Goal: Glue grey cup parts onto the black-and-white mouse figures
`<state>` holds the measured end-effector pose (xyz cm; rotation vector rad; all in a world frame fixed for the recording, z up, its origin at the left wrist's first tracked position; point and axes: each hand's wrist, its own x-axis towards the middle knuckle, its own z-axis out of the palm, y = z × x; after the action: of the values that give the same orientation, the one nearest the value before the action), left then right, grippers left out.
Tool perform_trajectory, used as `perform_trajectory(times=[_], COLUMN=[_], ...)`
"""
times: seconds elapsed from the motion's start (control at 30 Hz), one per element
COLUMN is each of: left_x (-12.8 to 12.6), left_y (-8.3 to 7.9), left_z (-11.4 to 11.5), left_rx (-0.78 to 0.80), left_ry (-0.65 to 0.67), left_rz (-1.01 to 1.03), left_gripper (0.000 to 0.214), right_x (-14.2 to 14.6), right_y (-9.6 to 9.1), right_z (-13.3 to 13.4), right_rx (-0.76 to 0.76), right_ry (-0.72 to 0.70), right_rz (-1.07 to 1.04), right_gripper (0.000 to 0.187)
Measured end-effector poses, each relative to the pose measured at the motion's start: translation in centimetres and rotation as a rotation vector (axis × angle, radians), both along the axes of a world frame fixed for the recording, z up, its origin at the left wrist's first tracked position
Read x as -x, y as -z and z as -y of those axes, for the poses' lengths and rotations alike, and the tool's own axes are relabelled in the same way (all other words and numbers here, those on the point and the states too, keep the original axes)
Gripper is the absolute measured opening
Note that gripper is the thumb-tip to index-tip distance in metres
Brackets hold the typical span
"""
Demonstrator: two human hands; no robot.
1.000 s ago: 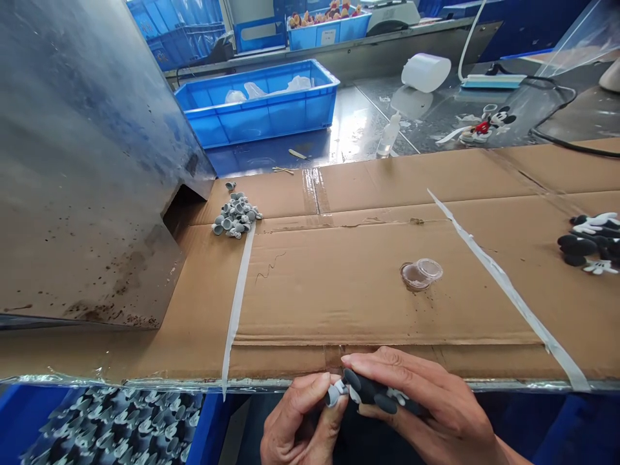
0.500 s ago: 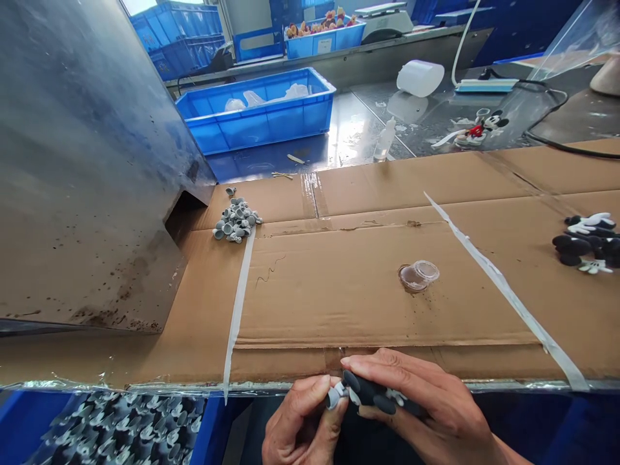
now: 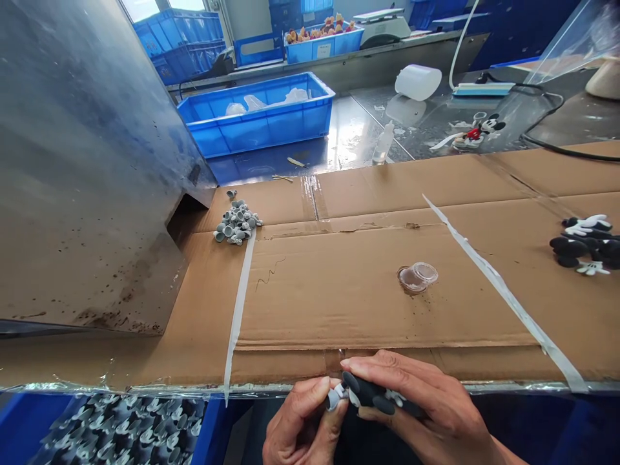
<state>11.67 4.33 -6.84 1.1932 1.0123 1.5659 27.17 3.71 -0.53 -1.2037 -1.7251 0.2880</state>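
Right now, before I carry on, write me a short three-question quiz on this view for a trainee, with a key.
1. Multiple choice: What is the left hand pinching?
a) a large blue plastic crate
b) a small pale grey piece
c) a coiled black cable

2. True or false: The small clear round container sits between the left white tape strip and the right white tape strip on the brown cardboard.

3. Short answer: Which hand holds the black-and-white figure part?

Key:
1. b
2. True
3. The right hand
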Motion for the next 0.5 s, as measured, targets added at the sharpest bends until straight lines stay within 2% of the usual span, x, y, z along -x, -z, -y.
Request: perform_trajectory(times=[0.27,0.4,0.5], left_x=[-0.19,0.02,0.38], left_y=[-0.37,-0.64,-0.79], left_z=[-0.07,-0.20,-0.25], left_rx=[0.010,-0.019,-0.066], left_ry=[0.012,0.042,0.070], left_rz=[0.057,0.054,0.031], left_gripper=[0.016,0.017,0.016], right_x=[-0.17,0.03,0.03], right_y=[-0.10,-0.31,-0.56], right_z=[0.03,0.40,0.75], right_rx=[-0.017,-0.044,-0.033], right_ry=[-0.011,0.001,-0.040], right_rz=[0.017,0.024,0.002], right_gripper=[0.020,0.020,0.022])
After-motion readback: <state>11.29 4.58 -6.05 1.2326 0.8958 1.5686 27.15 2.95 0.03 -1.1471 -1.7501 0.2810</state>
